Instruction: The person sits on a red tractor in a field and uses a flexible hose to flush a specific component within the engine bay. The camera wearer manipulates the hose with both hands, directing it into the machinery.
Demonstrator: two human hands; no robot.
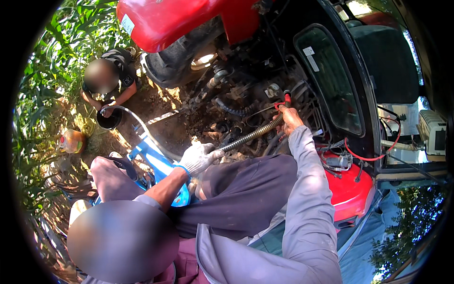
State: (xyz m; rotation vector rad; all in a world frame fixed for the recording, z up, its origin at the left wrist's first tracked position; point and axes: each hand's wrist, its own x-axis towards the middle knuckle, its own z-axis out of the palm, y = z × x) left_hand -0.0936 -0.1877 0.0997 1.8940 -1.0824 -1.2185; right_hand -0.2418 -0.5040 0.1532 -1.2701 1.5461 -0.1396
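Outdoor farmland is indicated by leafy corn plants (71, 45) at ten o'clock and by bare soil (153, 101). A red farm vehicle (273, 90) is seen at one o'clock.

Leafy corn plants (61, 52) fill the left side, beside sun-dappled soil (158, 102). Near them sits a plastic jug (73, 141) of orange-yellow liquid with a red cap. At the top, a glossy red fender (189, 19) bearing a white label (127, 24) overhangs a black tire (170, 64). To the right, a black-framed cab window (328, 78) carries a pale sticker (310, 57); beyond it, a red cable (373, 159) loops near an off-white, grilled box (432, 135). Tree foliage (402, 232) shows at lower right.
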